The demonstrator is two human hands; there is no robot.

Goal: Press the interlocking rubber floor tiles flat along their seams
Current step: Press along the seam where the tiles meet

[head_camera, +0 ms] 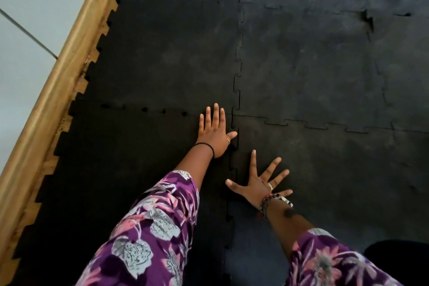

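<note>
Black interlocking rubber tiles point(162, 53) cover the floor, joined by jigsaw-toothed seams. A long seam point(236, 76) runs away from me down the middle, and a cross seam point(313, 124) runs left to right. My left hand point(214, 131) lies palm down on the near left tile, fingers together, its thumb touching the long seam just below the crossing. My right hand point(262, 182) rests flat with fingers spread on the near right tile point(336, 181), thumb reaching the same seam. Neither hand holds anything.
A wooden skirting board point(58, 81) runs diagonally along the left edge of the tiles, with a pale wall point(27, 7) behind it. A seam at the far right point(369, 18) shows a raised, gapped joint. A dark object point(399, 255) sits at the bottom right.
</note>
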